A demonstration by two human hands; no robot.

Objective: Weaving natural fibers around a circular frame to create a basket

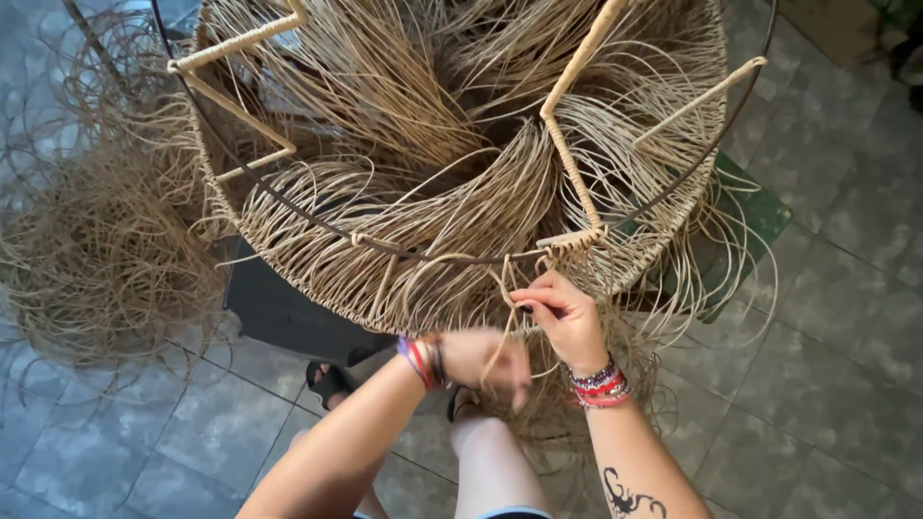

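Note:
A large round woven frame [288, 207] with a dark metal ring and rope-wrapped struts fills the top of the head view, with tan rattan strands [461, 207] draped over its rim. My right hand [567, 317] pinches a loop of strand just under the near rim. My left hand [486, 360], blurred, is closed on the same strand a little lower. Both wrists wear beaded bracelets.
A loose heap of rattan fibre [91, 250] lies on the grey tiled floor [827, 384] at left. A dark stool or stand [279, 312] sits under the frame, and a green surface [760, 211] at right. My knees and a black sandal [329, 383] are below.

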